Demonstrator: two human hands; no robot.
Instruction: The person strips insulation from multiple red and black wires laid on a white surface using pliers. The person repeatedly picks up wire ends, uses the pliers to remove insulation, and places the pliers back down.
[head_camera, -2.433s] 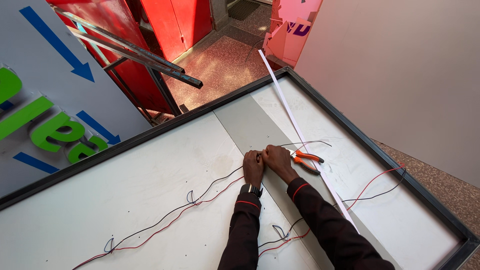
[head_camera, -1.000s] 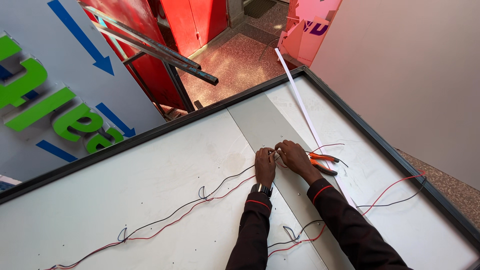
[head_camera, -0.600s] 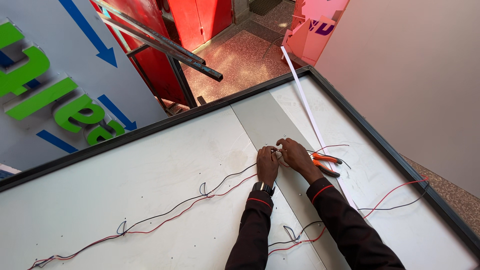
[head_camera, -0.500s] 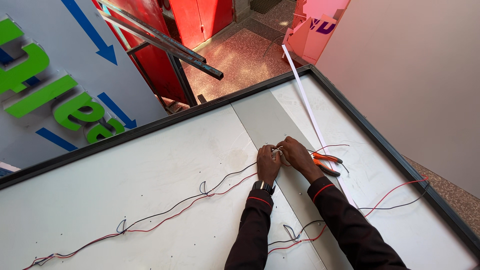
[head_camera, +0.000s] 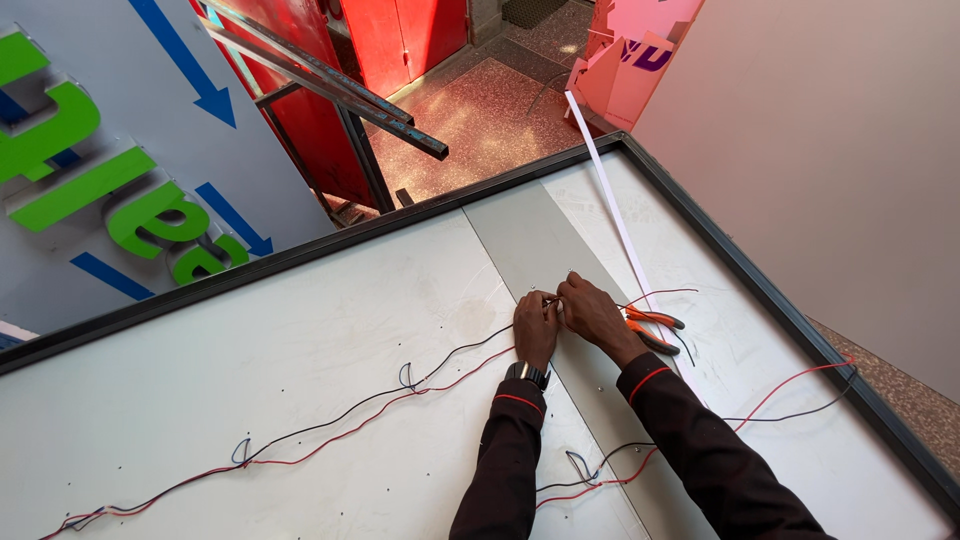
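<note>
The big white panel (head_camera: 300, 360) in its dark frame (head_camera: 760, 290) fills most of the frame and serves as the worktop; a greyer strip (head_camera: 530, 250) runs down it from upper centre. Beyond its top edge lie a speckled reddish floor (head_camera: 490, 110), red metal doors (head_camera: 400, 40) and dark steel bars (head_camera: 330, 80) at upper centre, a grey sign with raised green letters and blue arrows (head_camera: 110, 170) at upper left, and a plain pale board (head_camera: 830, 150) at right. A thin white strip (head_camera: 615, 200) lies across the panel's upper right.

Paired red and black wires (head_camera: 330, 420) trail from the lower left corner up to the centre; another pair (head_camera: 800, 400) loops away at lower right. At centre the left hand (head_camera: 536, 330) and right hand (head_camera: 592, 315) meet, fingertips pinched together on the wire ends (head_camera: 552, 305) just above the panel; both are closed round that small joint, though the joint itself is too small to make out. Orange-handled pliers (head_camera: 652, 330) lie on the panel just right of the right hand.

Likely trouble: the long slack run could tug the ends out of the pinch if a sleeve drags it. The loose loops near the forearms could snag. The pliers lie close enough to be knocked by the right wrist. Fine strands may slip or break if twisted hard.
</note>
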